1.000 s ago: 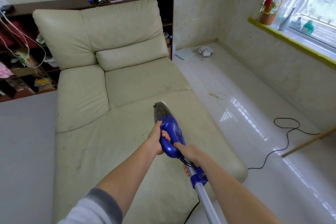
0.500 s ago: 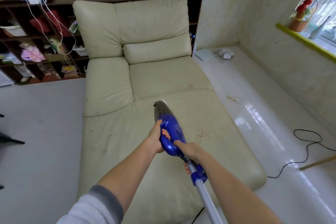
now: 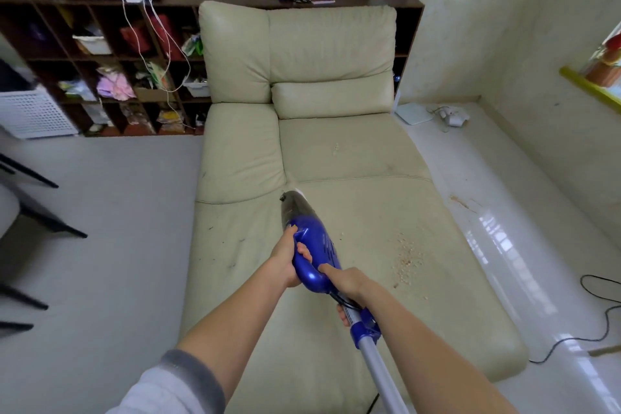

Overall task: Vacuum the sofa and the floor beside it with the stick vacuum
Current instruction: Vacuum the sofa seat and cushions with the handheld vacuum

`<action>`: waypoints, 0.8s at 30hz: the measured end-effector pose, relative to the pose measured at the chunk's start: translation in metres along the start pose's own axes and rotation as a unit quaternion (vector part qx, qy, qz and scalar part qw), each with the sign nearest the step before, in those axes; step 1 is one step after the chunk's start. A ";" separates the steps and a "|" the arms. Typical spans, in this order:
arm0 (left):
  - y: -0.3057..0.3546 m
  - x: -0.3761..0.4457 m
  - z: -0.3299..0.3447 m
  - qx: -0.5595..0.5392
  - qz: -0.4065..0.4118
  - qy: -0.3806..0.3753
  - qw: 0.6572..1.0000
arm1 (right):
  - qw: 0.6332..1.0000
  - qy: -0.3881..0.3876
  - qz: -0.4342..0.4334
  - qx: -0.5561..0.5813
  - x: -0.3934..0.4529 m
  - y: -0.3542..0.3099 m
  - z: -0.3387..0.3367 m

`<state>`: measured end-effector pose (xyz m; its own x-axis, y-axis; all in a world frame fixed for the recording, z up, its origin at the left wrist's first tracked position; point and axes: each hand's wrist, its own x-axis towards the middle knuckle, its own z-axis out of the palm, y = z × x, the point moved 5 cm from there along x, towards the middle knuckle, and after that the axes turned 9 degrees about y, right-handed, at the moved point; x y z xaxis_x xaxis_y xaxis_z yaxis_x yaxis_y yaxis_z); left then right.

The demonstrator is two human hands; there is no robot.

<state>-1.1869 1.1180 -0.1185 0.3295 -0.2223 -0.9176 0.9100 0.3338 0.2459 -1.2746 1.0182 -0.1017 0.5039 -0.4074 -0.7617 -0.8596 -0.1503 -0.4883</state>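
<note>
The blue plastic stick vacuum [image 3: 311, 245], with its smoky translucent dust cup and nozzle pointing away from the person, is held over the middle of the cream leather chaise sofa [image 3: 336, 158], its tip near the seam where the seat cushions meet; whether the nozzle touches the leather cannot be told from this angle. The left hand [image 3: 285, 259] is wrapped around the loop handle with its fingers curled shut on the grip, and the right hand [image 3: 346, 282] is closed on the rear of the body where the silver metal tube [image 3: 379, 366] joins it, index finger lying along the blue shell. Just right of the vacuum a scatter of pale brown crumbs [image 3: 408, 260] lies on the seat, with a few more specks higher up, and dark marks show on the left part of the cushion. The sofa stage looks to be in hand, with the crumbs not yet picked up; the next move probably calls for swinging the nozzle right and lowering it onto that patch, then working toward the backrest. Beyond the sofa's right edge, the glossy white tiled floor [image 3: 504, 245] carries a brown smear and a black power cord [image 3: 605, 319] that a later floor pass would need to avoid. A dark wooden shelf unit [image 3: 100, 60] stands behind.
</note>
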 end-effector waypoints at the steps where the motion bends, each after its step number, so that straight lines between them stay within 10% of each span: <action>1: 0.004 -0.001 -0.007 0.000 0.004 0.006 1.000 | 1.000 -0.003 -0.002 -0.003 -0.001 -0.003 0.007; 24: 0.057 -0.029 -0.158 -0.076 0.054 0.038 0.995 | 0.995 -0.052 -0.036 -0.075 -0.048 -0.041 0.141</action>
<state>-1.1841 1.2881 -0.1266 0.3979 -0.1092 -0.9109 0.8201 0.4874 0.2998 -1.2513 1.1714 -0.1050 0.5641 -0.2958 -0.7709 -0.8199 -0.3111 -0.4806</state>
